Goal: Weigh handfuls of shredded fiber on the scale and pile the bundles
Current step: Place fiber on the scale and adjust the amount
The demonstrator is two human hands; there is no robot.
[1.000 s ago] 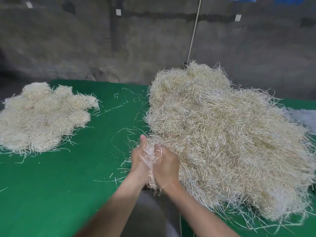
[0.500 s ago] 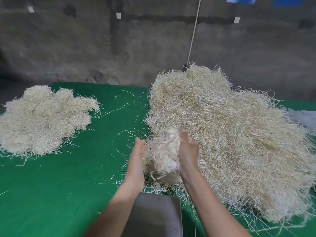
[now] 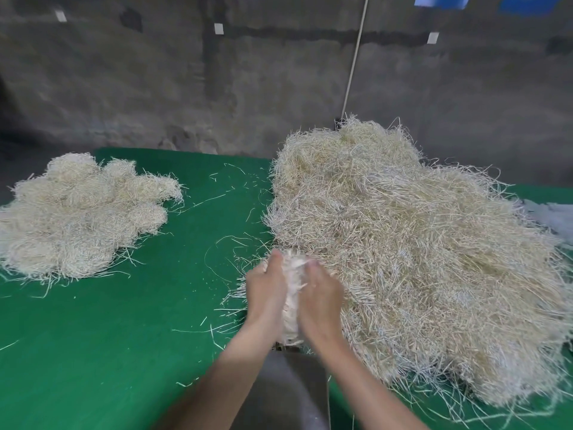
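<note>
A person's two bare forearms reach in from the near edge over a table covered in bright green cloth (image 3: 124,352). The left hand (image 3: 266,288) and right hand (image 3: 321,294) face each other, thumbs uppermost. Between them they clasp a handful of pale shredded fiber (image 3: 292,274). The fingers of both hands curl around the wad, squeezing it into a narrow upright bundle. Strands poke out above the thumbs and below the wrists. The handful is blurred, so its finer detail is unclear.

The hands and handful sit at the near left edge of a large, loose heap of straw-coloured shredded fiber (image 3: 418,259). This heap fills the right half of the table and rises highest at its far end. Just below the wrists, at the near edge, lies a grey flat surface (image 3: 291,395), partly hidden by the arms. What it is cannot be told.

Well apart, on the far left of the table, rests a lower pile of rounded pale fiber bundles (image 3: 77,212) pressed against one another. Stray single strands are scattered over the green cloth between the pile and the heap.

Behind the table stands a rough grey concrete wall (image 3: 155,82), with a thin white cord (image 3: 355,57) running down it towards the heap.
</note>
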